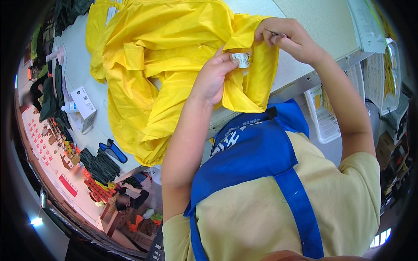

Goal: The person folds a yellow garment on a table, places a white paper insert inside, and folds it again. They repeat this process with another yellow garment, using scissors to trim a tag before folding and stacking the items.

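Observation:
A glossy yellow raincoat (143,39) lies bunched over the table, its edge hanging toward me. My left hand (212,78) pinches a small white label (241,60) on the coat between thumb and fingers. At the coat's upper right edge, my right hand (289,40) is closed around a slim dark metal tool (276,34). Only a short piece of that tool shows, so its exact kind is unclear. The fingers of this hand also touch the yellow cloth. A flap of the coat hangs open between my hands.
The pale table (300,65) ends just in front of my blue apron (244,152). White plastic baskets (324,117) stand below its right side. On the left are a white box (82,104), a bottle (69,107), folded dark cloth (99,165) and other people farther off.

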`<control>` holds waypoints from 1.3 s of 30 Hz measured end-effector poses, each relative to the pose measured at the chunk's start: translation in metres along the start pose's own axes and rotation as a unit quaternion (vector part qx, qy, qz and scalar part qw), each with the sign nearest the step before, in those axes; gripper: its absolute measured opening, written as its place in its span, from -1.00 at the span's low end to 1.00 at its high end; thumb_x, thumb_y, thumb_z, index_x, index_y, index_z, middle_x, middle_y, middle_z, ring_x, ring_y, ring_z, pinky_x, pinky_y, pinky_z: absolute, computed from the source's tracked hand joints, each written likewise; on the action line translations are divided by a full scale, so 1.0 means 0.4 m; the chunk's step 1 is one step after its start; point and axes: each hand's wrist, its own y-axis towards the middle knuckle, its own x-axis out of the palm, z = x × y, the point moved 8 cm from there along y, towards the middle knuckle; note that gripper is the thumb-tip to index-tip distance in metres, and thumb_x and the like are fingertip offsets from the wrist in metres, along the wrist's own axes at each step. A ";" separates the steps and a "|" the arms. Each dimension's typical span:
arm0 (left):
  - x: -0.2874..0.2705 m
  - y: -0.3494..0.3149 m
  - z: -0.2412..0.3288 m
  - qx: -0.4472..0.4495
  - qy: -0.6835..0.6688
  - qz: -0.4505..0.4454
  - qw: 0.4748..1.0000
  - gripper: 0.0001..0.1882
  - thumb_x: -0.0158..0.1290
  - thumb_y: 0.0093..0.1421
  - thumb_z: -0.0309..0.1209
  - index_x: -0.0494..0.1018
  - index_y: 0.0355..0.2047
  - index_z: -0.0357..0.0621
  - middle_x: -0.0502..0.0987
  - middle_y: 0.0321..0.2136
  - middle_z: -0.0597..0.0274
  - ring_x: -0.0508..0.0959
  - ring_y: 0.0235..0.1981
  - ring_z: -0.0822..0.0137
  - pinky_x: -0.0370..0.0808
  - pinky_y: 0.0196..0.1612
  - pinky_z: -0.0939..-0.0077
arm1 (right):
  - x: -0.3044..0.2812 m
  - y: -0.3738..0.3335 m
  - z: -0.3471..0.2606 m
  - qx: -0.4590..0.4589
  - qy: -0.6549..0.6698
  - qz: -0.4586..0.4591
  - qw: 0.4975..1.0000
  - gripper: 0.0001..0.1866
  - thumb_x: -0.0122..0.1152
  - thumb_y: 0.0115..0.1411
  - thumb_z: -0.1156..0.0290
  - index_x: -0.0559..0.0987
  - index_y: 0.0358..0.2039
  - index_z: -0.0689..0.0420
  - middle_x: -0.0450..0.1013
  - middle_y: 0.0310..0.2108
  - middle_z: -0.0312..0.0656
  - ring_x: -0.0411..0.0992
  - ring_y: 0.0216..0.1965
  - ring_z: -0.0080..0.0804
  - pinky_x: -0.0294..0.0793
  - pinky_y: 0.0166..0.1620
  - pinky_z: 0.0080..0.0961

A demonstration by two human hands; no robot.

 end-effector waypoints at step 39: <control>-0.676 -0.878 -0.410 0.078 0.416 0.694 0.582 0.17 0.35 -0.14 -0.18 -0.18 0.34 -0.07 -0.26 0.35 -0.13 -0.13 0.32 -0.20 0.00 0.26 -0.05 | 0.467 -0.039 -0.209 -0.035 -0.263 -0.117 0.957 -0.28 0.38 -0.13 0.38 0.36 0.11 0.07 0.34 0.05 -0.06 0.24 0.14 -0.02 0.13 0.22 -0.15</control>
